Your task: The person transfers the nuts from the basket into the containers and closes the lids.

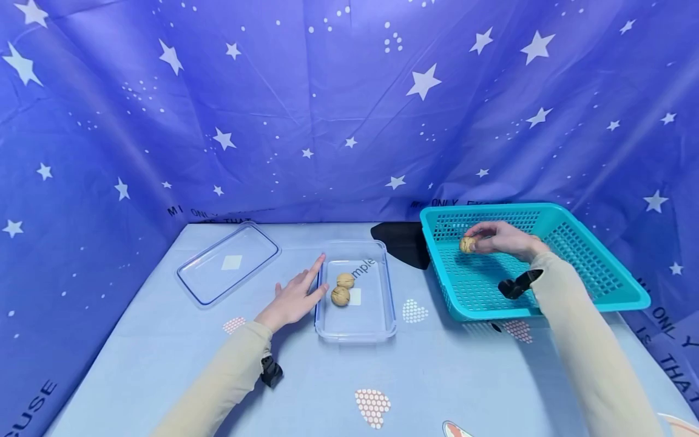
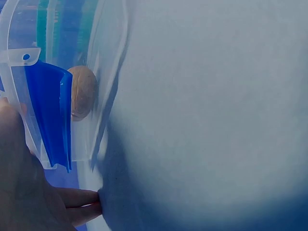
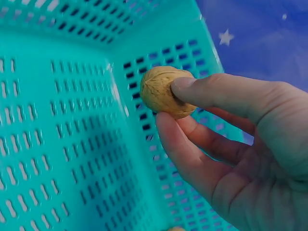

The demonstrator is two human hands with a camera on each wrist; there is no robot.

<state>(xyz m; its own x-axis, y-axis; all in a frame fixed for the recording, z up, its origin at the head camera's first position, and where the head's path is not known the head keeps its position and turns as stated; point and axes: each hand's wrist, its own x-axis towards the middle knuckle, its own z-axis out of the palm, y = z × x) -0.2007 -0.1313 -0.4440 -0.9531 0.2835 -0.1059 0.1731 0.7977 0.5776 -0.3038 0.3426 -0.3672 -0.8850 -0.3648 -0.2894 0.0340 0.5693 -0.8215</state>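
Observation:
A walnut (image 3: 161,91) is pinched between the thumb and fingers of my right hand (image 1: 505,238), inside the teal basket (image 1: 453,309). Part of another walnut (image 3: 176,229) shows at the bottom edge of the right wrist view. My left hand (image 1: 295,298) has its fingers extended at the left rim of a clear plastic container (image 1: 355,334). Two walnuts, one behind (image 1: 345,280) and one in front (image 1: 340,296), lie side by side in that container. A blue clip flap (image 2: 48,110) hangs on its side in the left wrist view.
A clear lid (image 1: 210,279) with a blue seal lies on the table (image 1: 306,388) at the left. A black patch (image 1: 401,243) shows between container and basket. Behind the table hangs a blue star-patterned cloth (image 1: 327,109).

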